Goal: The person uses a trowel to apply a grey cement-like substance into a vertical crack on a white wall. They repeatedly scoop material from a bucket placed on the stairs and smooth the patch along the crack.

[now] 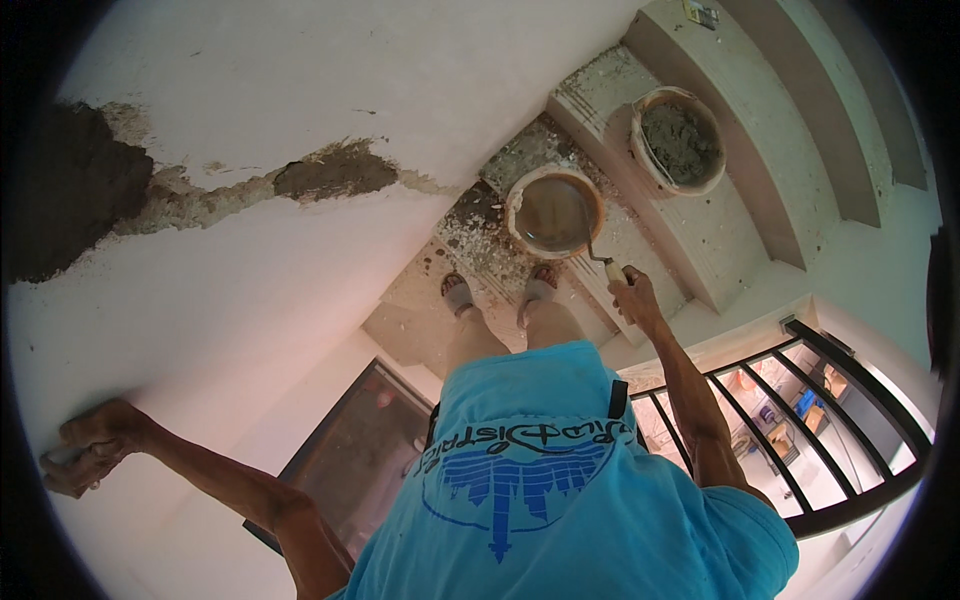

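Observation:
My right hand (633, 295) grips the pale handle of a trowel (600, 258), whose metal end dips into a round bucket of murky liquid (550, 212) on a step. My left hand (95, 445) is against the white wall (200, 330) at the lower left, fingers bent around something I cannot make out. Higher on that wall runs a band of rough, broken surface with dark grey patches of mortar (75, 190). A second bucket (676, 140), holding grey mortar, sits farther up the stairs. My sandalled feet stand on the stained step just below the liquid bucket.
Curved stairs (750, 120) rise toward the upper right, with debris on the treads and a small packet (700, 14) near the top. A black railing (830, 420) at the lower right overlooks a floor below with scattered items. A dark-framed pane (340, 430) is at the lower left.

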Demonstrator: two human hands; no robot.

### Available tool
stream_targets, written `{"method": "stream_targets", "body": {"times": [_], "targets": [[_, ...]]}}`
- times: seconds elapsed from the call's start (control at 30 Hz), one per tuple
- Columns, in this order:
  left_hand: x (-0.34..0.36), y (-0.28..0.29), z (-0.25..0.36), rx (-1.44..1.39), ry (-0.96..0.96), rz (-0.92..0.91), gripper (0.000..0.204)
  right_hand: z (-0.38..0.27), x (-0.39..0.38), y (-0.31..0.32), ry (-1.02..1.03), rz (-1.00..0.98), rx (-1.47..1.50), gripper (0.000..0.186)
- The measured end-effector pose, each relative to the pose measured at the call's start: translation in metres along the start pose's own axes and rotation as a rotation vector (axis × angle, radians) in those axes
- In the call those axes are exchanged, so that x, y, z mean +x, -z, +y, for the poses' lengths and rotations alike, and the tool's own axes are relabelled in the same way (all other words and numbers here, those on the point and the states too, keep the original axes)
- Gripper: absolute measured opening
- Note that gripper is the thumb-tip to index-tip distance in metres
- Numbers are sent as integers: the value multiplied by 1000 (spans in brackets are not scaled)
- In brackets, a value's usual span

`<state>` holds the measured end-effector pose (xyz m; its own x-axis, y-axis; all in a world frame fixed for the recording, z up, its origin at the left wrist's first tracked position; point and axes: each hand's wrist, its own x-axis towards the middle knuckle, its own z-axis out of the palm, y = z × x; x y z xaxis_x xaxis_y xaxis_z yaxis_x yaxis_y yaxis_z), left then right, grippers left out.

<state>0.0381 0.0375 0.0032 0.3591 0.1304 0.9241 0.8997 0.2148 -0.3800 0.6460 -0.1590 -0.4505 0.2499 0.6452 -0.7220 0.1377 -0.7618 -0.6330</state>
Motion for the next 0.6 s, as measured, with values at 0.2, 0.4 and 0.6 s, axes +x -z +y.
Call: {"method": "stream_targets", "body": {"times": [0.2, 0.4, 0.6], "targets": [[-6, -3, -12, 46, -59, 8, 56, -40, -14, 10, -38, -53, 252, 16], [-22, -3, -33, 92, -130, -13, 63, -69, 6, 77, 69, 297, 65, 20], [-20, -10, -36, 79, -113, 18, 41, -81, 60, 182, 322, 819, -860, 28]]}}
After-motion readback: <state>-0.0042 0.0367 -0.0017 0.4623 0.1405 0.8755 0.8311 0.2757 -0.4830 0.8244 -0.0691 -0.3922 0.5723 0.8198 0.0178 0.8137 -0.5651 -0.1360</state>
